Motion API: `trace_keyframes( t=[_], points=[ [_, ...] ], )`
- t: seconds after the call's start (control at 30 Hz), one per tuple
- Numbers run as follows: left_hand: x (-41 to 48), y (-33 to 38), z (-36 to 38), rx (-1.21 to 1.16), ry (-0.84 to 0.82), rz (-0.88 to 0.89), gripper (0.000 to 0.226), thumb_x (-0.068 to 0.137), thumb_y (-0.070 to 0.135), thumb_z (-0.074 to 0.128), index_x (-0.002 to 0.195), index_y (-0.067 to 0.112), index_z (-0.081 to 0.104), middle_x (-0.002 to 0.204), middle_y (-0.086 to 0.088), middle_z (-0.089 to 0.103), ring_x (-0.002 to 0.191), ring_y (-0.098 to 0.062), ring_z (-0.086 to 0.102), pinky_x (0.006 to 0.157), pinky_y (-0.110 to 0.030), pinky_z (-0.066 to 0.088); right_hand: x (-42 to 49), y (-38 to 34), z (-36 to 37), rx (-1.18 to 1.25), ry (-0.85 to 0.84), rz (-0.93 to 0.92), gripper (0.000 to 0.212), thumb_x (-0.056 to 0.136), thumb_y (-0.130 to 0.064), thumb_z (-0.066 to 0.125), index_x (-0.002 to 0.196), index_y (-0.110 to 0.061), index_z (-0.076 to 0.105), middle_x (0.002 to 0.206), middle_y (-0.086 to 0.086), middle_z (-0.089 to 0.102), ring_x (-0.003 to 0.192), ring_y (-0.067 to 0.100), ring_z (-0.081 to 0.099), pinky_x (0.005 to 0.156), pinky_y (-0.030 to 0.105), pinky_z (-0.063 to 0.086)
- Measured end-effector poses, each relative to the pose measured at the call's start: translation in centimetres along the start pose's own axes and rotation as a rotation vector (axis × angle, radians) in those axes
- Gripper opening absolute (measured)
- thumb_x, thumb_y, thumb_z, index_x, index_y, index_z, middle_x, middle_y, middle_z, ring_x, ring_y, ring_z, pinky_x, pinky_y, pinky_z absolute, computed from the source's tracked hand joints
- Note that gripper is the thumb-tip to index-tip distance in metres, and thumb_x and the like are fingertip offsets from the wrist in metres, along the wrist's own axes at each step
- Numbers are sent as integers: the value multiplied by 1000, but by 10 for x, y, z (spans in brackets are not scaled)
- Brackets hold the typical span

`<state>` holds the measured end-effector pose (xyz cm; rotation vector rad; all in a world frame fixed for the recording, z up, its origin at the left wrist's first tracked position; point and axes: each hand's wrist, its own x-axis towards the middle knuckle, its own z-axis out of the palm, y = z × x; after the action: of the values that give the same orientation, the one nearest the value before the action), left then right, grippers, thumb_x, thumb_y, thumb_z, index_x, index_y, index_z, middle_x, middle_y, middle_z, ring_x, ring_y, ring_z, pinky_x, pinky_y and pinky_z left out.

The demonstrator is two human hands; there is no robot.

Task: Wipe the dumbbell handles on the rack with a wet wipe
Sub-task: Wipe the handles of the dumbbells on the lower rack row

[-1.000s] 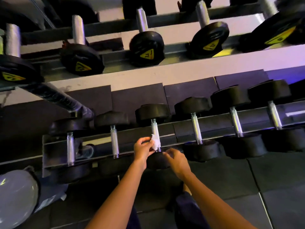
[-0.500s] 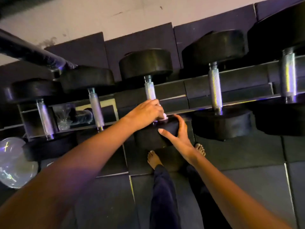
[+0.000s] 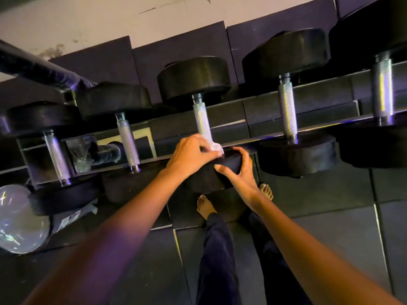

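A person's left hand (image 3: 193,156) is clamping a white wet wipe (image 3: 216,148) around the lower end of a knurled steel handle (image 3: 203,122). The grip sits just where the handle meets the near weight head (image 3: 207,179) of a dumbbell lying across the rack (image 3: 330,123), about midway along the rack's front edge. The right hand (image 3: 241,173) is gripping that same black head from the right, thumb pressing on its face and fingers curling over its rim. The two hands are working close together on the one dumbbell, nearly touching. A fold of the wipe is bunching out between the left fingers and the metal.

Four neighbouring dumbbells are sitting on the rack. A second handle (image 3: 128,139) and a third handle (image 3: 56,156) are lying toward the rack's left end. A fourth handle (image 3: 287,108) and a fifth handle (image 3: 382,89) are lying toward its right end. Crumpled clear plastic (image 3: 84,155) is lying behind the front edge, between the two left handles.

A glossy translucent round object (image 3: 17,223) is resting on the floor tiles (image 3: 330,238) by the rack's left corner; what it is cannot be told. The person's bare feet (image 3: 206,205) are standing on the dark tiles just below the rack's front edge, under dark trousers (image 3: 218,249).
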<state>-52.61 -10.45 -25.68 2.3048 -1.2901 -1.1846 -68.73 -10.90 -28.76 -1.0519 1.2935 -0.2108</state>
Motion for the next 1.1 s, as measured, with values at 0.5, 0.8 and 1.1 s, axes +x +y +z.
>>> trace_keyframes(
  t=[0.5,0.8,1.1],
  points=[
    [4,-23,9,-357,130,-405,24,66,3,78,73,21,65,85,-3,69,86,-18,66,85,-37,52,0,3,1,11,14,-38,79,55,-53,72,123,-30,40,135,1,40,126,10,38,107,23,31],
    [3,0,0,-182,47,-362,19,72,22,78,65,16,62,77,5,62,73,-9,55,66,-23,37,-1,2,2,19,8,-30,76,57,-50,72,123,-33,38,135,-1,38,126,9,37,102,20,30],
    [23,-24,-9,-869,-185,-639,24,85,-18,48,90,3,58,79,-8,61,51,-4,65,62,-18,55,-1,2,4,4,34,-38,83,50,-61,67,123,-29,42,132,1,41,124,9,40,109,25,32]
  ],
)
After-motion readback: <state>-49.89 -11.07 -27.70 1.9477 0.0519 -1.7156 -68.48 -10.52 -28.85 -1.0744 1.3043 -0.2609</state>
